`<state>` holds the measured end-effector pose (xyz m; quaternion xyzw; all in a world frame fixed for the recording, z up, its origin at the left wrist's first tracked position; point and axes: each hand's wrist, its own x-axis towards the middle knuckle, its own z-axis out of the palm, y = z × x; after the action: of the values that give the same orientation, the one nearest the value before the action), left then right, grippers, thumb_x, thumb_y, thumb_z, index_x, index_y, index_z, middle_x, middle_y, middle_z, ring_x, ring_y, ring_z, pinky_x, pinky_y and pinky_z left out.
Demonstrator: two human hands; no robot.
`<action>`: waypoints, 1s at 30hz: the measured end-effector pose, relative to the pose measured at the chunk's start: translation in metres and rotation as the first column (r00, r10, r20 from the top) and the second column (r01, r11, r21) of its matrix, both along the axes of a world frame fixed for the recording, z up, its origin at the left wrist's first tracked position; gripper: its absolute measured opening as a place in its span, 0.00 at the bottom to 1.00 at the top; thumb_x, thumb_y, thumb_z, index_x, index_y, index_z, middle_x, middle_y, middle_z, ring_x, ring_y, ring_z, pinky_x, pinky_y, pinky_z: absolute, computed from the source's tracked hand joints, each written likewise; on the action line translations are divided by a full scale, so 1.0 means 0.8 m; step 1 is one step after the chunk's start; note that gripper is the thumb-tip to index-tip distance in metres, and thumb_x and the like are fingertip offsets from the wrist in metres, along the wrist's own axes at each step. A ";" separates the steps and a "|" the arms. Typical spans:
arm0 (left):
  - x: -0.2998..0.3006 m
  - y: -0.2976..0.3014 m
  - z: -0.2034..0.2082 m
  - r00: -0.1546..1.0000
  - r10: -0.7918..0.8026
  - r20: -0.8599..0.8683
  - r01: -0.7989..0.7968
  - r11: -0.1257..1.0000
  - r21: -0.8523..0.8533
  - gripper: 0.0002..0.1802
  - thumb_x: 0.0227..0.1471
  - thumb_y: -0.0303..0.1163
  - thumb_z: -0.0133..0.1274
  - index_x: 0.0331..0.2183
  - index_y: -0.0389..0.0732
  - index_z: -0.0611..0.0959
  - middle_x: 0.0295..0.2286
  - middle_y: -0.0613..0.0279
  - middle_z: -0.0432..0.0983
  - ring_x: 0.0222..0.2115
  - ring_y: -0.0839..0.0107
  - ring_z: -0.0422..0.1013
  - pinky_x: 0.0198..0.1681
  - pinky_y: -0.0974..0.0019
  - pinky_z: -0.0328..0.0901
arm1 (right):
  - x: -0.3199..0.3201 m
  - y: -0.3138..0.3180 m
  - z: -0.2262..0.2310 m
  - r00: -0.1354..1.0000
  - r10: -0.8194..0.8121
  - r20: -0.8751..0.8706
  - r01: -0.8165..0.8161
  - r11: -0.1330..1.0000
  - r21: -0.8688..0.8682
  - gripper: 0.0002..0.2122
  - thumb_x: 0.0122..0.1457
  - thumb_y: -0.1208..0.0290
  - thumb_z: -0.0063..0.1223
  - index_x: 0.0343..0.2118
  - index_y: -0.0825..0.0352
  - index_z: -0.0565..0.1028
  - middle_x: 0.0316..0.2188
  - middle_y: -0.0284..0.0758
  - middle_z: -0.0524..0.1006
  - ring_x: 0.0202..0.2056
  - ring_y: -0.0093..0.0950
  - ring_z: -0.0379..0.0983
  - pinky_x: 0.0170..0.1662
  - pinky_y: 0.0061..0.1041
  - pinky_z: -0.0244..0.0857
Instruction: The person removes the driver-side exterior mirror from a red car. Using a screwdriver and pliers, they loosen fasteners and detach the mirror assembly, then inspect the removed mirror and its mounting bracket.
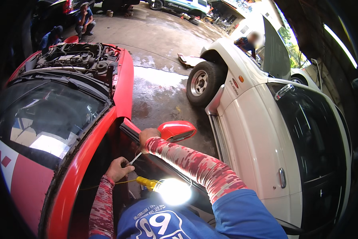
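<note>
Beside the open door of the red car, my left hand (120, 169) pinches the lower end of a thin white stick-like piece (136, 158). Its upper end reaches up to my right hand (148, 137). That hand is curled closed at the top edge of the red door (130, 126), right against the red side mirror (176, 130). What its fingers hold is hidden under the palm. Below my hands, a lit work lamp (174, 192) with a yellow handle (147, 183) rests near my chest, its yellow cord running left.
The red car (124, 85) has its engine bay (81, 59) exposed. A white SUV (250, 115) with its hood raised stands close on the right, its front wheel (203, 83) turned out. One person (247, 44) works there; another person (84, 20) crouches far left by a red basin (71, 39).
</note>
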<state>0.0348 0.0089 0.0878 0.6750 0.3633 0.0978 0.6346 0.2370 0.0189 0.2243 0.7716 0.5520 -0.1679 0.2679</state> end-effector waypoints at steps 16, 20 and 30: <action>0.017 0.001 -0.003 0.983 0.086 0.161 -0.041 0.964 -0.262 0.09 0.59 0.31 0.56 0.34 0.33 0.80 0.21 0.64 0.75 0.19 0.78 0.71 0.23 0.71 0.66 | 0.006 0.003 -0.010 0.998 -0.037 -0.045 0.036 0.999 -0.014 0.22 0.56 0.45 0.61 0.46 0.57 0.83 0.43 0.33 0.84 0.47 0.28 0.81 0.45 0.31 0.76; 0.024 0.006 0.002 0.993 0.036 0.109 -0.005 0.961 -0.275 0.08 0.60 0.29 0.53 0.34 0.34 0.80 0.21 0.64 0.75 0.20 0.78 0.71 0.24 0.71 0.67 | 0.007 0.004 -0.016 0.999 -0.031 -0.037 0.031 0.999 -0.008 0.21 0.56 0.46 0.62 0.45 0.56 0.83 0.41 0.32 0.84 0.46 0.28 0.82 0.44 0.31 0.76; 0.055 0.006 -0.011 0.989 -0.001 0.151 0.024 0.989 -0.147 0.08 0.62 0.31 0.50 0.33 0.37 0.78 0.21 0.67 0.70 0.19 0.79 0.66 0.22 0.70 0.63 | 0.029 0.004 0.009 0.979 0.084 -0.188 -0.115 0.980 -0.161 0.23 0.56 0.49 0.54 0.45 0.63 0.82 0.43 0.44 0.82 0.49 0.42 0.79 0.51 0.38 0.72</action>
<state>0.0790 0.0136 0.0792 0.6189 0.3164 0.1170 0.7094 0.2598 0.0223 0.2312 0.6987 0.5955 -0.2700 0.2903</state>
